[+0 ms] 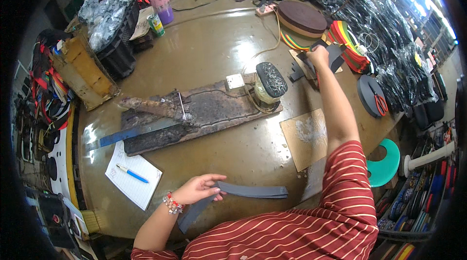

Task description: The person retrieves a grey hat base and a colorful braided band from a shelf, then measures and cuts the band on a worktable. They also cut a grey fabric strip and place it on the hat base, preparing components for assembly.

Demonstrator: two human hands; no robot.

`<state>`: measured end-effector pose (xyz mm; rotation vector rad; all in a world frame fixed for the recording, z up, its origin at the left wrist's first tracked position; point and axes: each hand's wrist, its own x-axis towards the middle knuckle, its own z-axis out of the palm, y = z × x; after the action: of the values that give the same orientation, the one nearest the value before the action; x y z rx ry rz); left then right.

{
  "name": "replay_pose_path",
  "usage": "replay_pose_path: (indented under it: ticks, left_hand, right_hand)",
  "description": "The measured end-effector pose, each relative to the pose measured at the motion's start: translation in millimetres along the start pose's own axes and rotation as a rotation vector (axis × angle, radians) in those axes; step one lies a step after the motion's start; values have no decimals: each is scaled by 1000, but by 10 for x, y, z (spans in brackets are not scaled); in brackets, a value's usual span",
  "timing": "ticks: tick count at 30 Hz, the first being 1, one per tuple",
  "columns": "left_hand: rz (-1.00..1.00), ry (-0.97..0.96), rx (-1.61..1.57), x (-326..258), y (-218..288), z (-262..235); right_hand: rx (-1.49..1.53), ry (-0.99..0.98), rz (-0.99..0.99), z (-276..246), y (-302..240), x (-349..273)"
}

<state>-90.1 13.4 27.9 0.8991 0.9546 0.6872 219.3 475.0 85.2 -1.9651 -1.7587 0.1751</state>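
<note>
Near the table's front edge, my left hand pinches a bundle of grey webbing strips between thumb and fingers. One end of the strips points right over the table; the other hangs down toward my lap. My right arm is stretched far to the right. There my right hand is closed among black strips lying on a piece of cardboard. What its fingers hold, if anything, is hidden.
A charred wooden board lies mid-table, with a jar of metal bits at its right end. A notebook with a blue pen is at left. A brown webbing roll, red scissors and plastic-wrapped bundles line the right.
</note>
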Motion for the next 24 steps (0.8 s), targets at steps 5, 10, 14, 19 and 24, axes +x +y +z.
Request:
replay_pose_path:
  ticks: [5, 10, 14, 19, 24]
  left_hand:
    - [-175, -146, -71, 47, -14, -10]
    - [-31, -188, -214, 111, 8, -69]
    - [-68, -139, -142, 159, -28, -70]
    - [105, -225, -362, 97, -125, -39]
    - [130, -335, -352, 29, -128, -12]
  right_hand:
    - [366, -264, -556, -1261, -665, -761]
    - [591, -635, -736, -2442, -1101, -2047]
    - [704, -1047, -833, -2559, -1091, -2771]
    - [543, -1452, -724, -1522, -992, -3489]
    - [338, -1245, -739, -882, -806, -3724]
